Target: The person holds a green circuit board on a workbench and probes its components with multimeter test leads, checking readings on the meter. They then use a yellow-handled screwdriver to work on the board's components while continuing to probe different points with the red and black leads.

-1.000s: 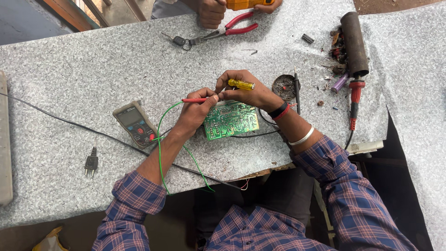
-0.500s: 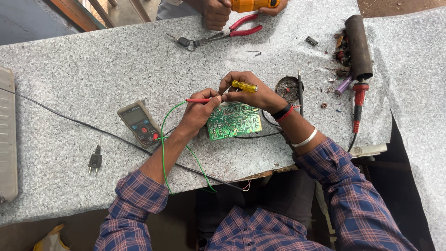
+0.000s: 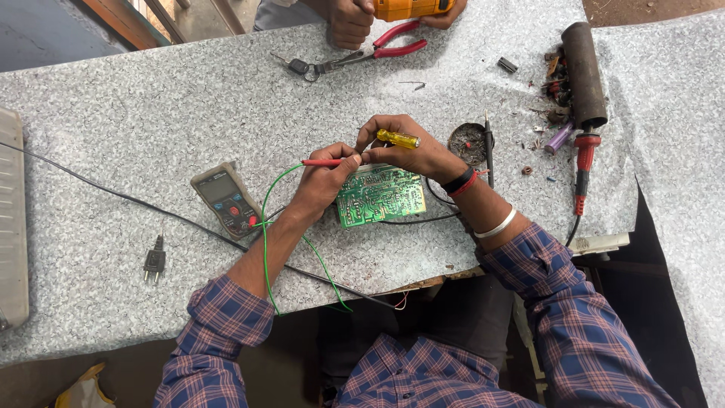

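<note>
Left hand (image 3: 326,181) pinches red probe (image 3: 321,162), tip meeting yellow-handled screwdriver (image 3: 398,138) gripped in right hand (image 3: 411,151). Green circuit board (image 3: 380,196) flat on bench (image 3: 151,128) under both hands, within reach. Multimeter (image 3: 223,198) left of left wrist, screen readable.

Electronics repair workshop, speckled workbench (image 3: 136,113), multimeter (image 3: 224,199), pliers (image 3: 381,50), soldering iron (image 3: 581,170)

One head-worn camera looks steeply down, fairly near, onto the table (image 3: 136,113).
</note>
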